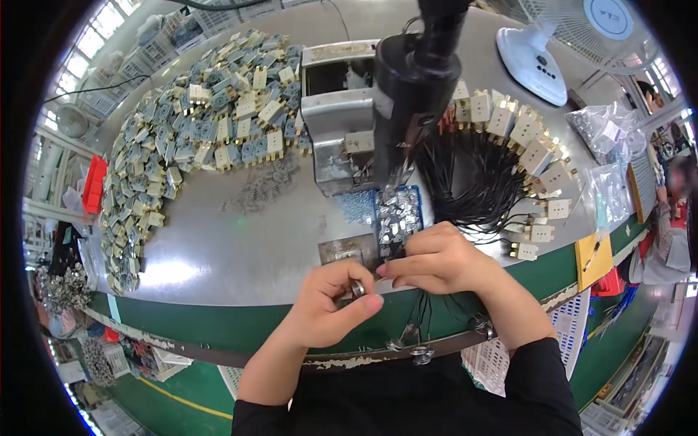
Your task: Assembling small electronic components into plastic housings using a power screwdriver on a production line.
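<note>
My left hand [331,301] is closed at the table's front edge, with a small round metal part [357,288] between its curled fingers and thumb. Close beside it, my right hand [443,258] has thumb and fingers pressed together; whatever they pinch is hidden. Below the right hand, thin black wires with shiny metal ends [422,354] hang over the edge. Just beyond my hands lies a blue tray [419,211] full of small metal pieces. A flat metal plate [331,251] sits left of the tray.
A metal machine with a black cylinder [414,87] stands ahead. Grey-and-white socket-like parts [218,109] are heaped at left; similar white parts with black wires [472,182] fan out at right. A fan [534,65], plastic bags [611,131] and a yellow card [594,261] lie farther right.
</note>
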A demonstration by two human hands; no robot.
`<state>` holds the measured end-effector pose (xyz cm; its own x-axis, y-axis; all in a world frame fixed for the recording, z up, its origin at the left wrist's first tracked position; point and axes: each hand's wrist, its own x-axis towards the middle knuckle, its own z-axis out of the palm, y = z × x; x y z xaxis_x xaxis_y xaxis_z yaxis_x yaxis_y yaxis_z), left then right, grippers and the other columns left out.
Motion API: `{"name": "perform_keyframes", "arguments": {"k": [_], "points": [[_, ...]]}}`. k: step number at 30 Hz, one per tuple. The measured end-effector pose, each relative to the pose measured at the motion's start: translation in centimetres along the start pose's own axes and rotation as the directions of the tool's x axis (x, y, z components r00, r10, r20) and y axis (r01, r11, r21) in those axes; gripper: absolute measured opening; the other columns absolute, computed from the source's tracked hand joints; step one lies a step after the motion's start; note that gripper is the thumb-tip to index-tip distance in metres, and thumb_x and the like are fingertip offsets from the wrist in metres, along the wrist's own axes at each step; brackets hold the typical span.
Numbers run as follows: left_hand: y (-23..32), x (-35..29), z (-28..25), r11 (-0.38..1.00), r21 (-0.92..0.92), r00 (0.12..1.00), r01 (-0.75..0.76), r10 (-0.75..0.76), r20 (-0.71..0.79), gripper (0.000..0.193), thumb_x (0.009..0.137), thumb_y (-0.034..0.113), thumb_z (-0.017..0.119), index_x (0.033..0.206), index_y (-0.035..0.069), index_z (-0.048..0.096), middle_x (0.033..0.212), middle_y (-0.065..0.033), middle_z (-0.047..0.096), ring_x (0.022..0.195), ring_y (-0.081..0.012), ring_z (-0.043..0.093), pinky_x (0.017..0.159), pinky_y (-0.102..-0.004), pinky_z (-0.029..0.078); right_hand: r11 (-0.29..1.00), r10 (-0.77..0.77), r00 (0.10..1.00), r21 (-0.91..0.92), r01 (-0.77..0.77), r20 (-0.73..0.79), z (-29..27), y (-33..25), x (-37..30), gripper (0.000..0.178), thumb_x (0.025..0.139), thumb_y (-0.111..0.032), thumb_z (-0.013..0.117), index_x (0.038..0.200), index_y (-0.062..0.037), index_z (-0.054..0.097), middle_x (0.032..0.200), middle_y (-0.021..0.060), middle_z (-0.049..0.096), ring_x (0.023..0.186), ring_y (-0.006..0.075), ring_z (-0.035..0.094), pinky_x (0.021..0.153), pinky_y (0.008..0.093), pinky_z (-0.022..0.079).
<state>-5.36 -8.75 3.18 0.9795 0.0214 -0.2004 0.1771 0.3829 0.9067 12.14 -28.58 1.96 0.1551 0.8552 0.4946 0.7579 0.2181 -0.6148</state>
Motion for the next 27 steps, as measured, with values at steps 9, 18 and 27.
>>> {"name": "perform_keyframes", "arguments": {"k": [9, 18, 27], "points": [[0.3, 2.2, 0.3, 0.803, 0.574, 0.973, -0.16, 0.225, -0.044, 0.027, 0.1, 0.005, 0.071, 0.122, -0.009, 0.067, 0.104, -0.0162, 0.079, 0.095, -0.0224, 0.079, 0.085, -0.0345, 0.063, 0.994, 0.066, 0.973, -0.068, -0.083, -0.22, 0.5, -1.7, -0.5, 0.023, 0.077, 0.0, 0.081, 0.099, -0.005, 0.08, 0.07, 0.0052, 0.063, 0.058, 0.0217, 0.062, 0.051, 0.0332, 0.045], [-0.4, 3.3, 1.3, 0.994, -0.101, 0.984, -0.031, 0.049, 0.172, 0.034, 0.106, 0.01, 0.065, 0.131, -0.013, 0.061, 0.11, -0.0241, 0.076, 0.096, -0.0323, 0.079, 0.086, -0.0442, 0.066, 0.92, 0.306, 0.925, 0.32, -0.226, -0.226, -1.3, -2.3, -0.6, 0.008, 0.089, -0.003, 0.077, 0.097, -0.0035, 0.078, 0.079, 0.0077, 0.072, 0.064, 0.0217, 0.065, 0.056, 0.0327, 0.049], [-0.1, 3.3, 2.0, 0.987, -0.162, 0.987, 0.001, 0.024, 0.157, 0.037, 0.101, 0.012, 0.074, 0.127, -0.012, 0.063, 0.111, -0.0218, 0.076, 0.098, -0.0308, 0.078, 0.083, -0.0411, 0.066, 0.926, 0.289, 0.927, 0.314, -0.209, -0.237, -0.9, -2.7, -0.9, 0.012, 0.082, -0.004, 0.08, 0.093, -0.004, 0.076, 0.068, 0.0032, 0.062, 0.054, 0.0139, 0.055, 0.048, 0.0291, 0.039]]}}
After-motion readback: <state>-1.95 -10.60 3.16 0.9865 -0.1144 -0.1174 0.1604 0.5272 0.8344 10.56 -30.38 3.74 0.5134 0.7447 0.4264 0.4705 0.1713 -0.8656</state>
